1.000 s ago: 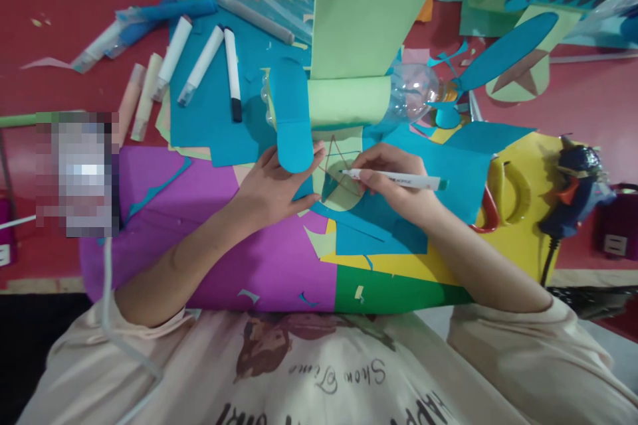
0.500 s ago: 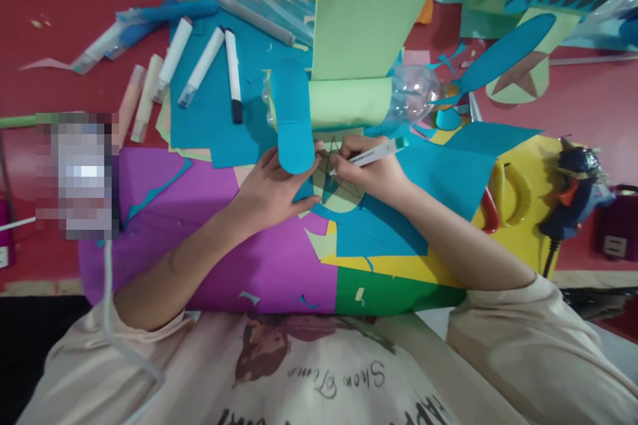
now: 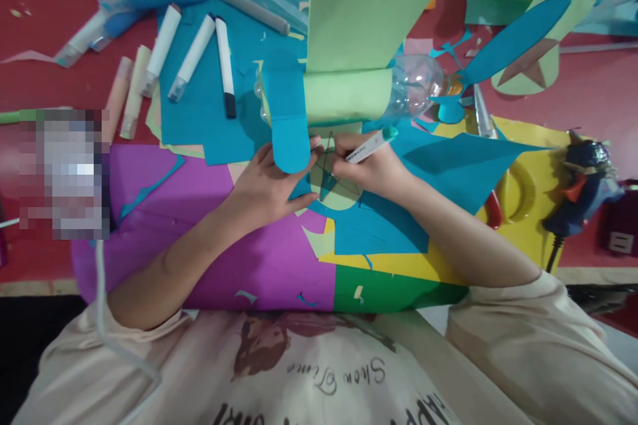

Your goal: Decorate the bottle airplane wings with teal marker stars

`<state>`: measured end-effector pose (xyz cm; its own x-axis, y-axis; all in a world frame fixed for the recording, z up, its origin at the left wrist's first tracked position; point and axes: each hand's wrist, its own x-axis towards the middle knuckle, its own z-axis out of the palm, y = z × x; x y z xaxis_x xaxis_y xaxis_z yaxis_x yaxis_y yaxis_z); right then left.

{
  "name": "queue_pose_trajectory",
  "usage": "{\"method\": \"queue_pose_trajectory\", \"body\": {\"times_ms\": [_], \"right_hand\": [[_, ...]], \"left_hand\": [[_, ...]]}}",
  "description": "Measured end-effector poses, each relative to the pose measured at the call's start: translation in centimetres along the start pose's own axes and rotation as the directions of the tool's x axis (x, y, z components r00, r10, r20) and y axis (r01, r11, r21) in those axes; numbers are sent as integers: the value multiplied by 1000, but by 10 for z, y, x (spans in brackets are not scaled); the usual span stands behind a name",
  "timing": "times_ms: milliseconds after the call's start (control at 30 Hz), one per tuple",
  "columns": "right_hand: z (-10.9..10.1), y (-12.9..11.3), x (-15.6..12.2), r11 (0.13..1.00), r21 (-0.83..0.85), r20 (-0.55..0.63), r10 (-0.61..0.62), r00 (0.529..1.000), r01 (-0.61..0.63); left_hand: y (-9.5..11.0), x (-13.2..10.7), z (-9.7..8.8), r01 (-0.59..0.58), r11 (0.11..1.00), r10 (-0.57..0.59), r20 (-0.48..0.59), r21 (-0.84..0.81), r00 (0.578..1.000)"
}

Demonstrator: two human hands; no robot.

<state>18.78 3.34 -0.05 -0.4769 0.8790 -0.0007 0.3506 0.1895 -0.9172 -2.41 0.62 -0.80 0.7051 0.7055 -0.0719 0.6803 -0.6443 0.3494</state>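
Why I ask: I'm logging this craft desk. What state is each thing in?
marker: gripped in right hand, tip on the paper circle
paper circle: flat, star outline drawn, left hand pressed at its edge
plastic bottle: lying on its side, wrapped in green paper
glue gun: lying unheld, corded

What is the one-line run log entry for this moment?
left hand: flat, pressing at green disc edge | right hand: holds marker, tip on disc | nearby: glue gun, plastic bottle
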Motion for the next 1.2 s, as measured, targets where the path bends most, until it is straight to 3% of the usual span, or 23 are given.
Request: {"method": "queue_pose_trajectory", "body": {"times_ms": [267, 433, 567, 733, 867, 967, 1100, 1200], "right_hand": [[-6, -3, 0, 1000, 5, 104, -7, 995, 6], [-4, 3, -1, 992, 127, 6, -5, 1000, 4], [-1, 5, -2, 995, 102, -31, -9, 999, 12], [0, 1, -2, 997, 72, 16, -39, 999, 38], [0, 0, -2, 998, 57, -30, -14, 999, 16], [1, 1, -3, 998, 52, 19, -27, 999, 26], [1, 0, -3, 998, 50, -4, -32, 999, 32], [0, -1, -4, 997, 59, 51, -58, 997, 55]], "left_hand": [[-2, -1, 2, -31, 998, 33, -46, 51, 998], [-2, -1, 3, -76, 996, 80, -91, 51, 993], [-2, -2, 3, -74, 997, 77, -97, 31, 992], [-2, -2, 3, -72, 996, 77, -101, 51, 992], [-2, -2, 3, -75, 996, 79, -95, 42, 992], [-2, -2, 3, -69, 997, 72, -90, 34, 993], [-2, -2, 2, -71, 997, 74, -86, 30, 994], [-1, -2, 2, -64, 998, 64, -80, 11, 995]]}}
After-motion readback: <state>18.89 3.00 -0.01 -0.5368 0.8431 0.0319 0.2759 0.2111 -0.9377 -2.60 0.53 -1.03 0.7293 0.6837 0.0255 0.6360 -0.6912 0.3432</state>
